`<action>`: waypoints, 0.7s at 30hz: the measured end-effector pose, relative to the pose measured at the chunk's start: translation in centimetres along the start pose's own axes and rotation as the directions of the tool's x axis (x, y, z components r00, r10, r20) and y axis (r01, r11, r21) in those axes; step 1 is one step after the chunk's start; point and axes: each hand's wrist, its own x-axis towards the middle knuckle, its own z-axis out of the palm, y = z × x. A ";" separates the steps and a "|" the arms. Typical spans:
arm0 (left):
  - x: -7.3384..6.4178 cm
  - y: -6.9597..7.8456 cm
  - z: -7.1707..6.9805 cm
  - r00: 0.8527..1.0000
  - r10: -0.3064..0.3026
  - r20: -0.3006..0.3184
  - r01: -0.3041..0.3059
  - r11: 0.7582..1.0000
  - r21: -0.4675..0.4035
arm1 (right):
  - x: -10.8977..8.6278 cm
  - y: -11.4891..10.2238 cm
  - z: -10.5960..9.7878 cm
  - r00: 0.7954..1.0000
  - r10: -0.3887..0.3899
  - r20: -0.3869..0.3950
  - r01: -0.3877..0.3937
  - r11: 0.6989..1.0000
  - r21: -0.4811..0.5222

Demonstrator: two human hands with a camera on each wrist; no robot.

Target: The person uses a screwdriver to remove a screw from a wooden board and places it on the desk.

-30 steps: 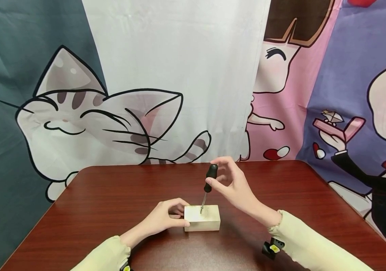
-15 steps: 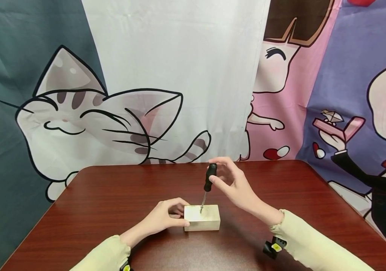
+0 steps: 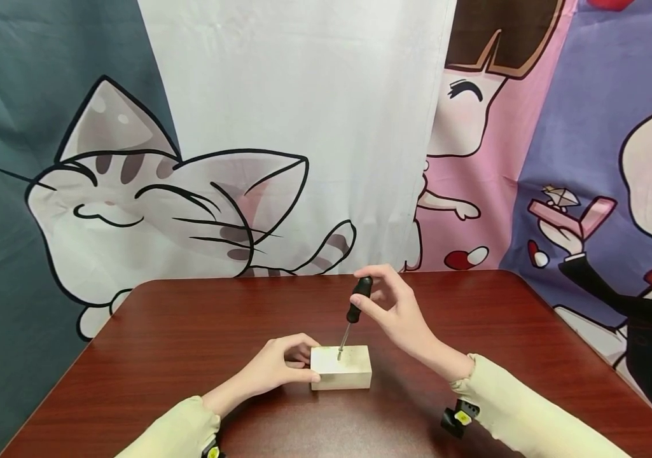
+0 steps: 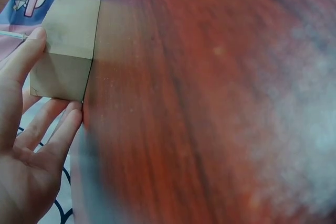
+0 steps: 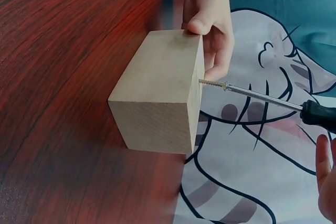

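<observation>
A pale wooden block (image 3: 341, 380) lies on the table, and a brass-coloured screw (image 5: 212, 83) stands partly sunk in its top face. My left hand (image 3: 271, 367) grips the block's left end, thumb on the near side and fingers behind. Above the block, my right hand (image 3: 397, 312) pinches the black handle of a screwdriver (image 3: 359, 299) between thumb and fingers. The screwdriver's metal shaft (image 5: 262, 97) meets the screw head, leaning slightly right at the handle in the head view. In the left wrist view the thumb (image 4: 32, 45) presses the block's edge.
The reddish-brown wooden table (image 3: 217, 312) spreads around the block. A cartoon-printed cloth backdrop (image 3: 303, 95) hangs behind its far edge. A small black wrist camera (image 3: 456, 420) hangs under the right sleeve.
The screwdriver handle tilted slightly left, then back to the right, as the right hand's thumb and fingers shifted on it. The left hand and block stay in place.
</observation>
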 end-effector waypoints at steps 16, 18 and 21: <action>0.0 0.1 0.0 1.000 -0.010 0.007 0.010 1.000 0.016 | -0.1 -0.1 -0.2 1.000 -0.003 0.009 0.002 0.999 0.041; 0.0 0.0 0.0 1.000 -0.005 0.006 0.005 1.000 0.017 | -0.1 -0.1 -0.3 1.000 -0.007 0.015 0.007 0.999 0.053; 0.1 0.0 0.0 1.000 0.003 0.003 -0.003 1.000 0.016 | 0.0 0.1 -0.3 1.000 -0.020 0.022 0.018 0.998 0.068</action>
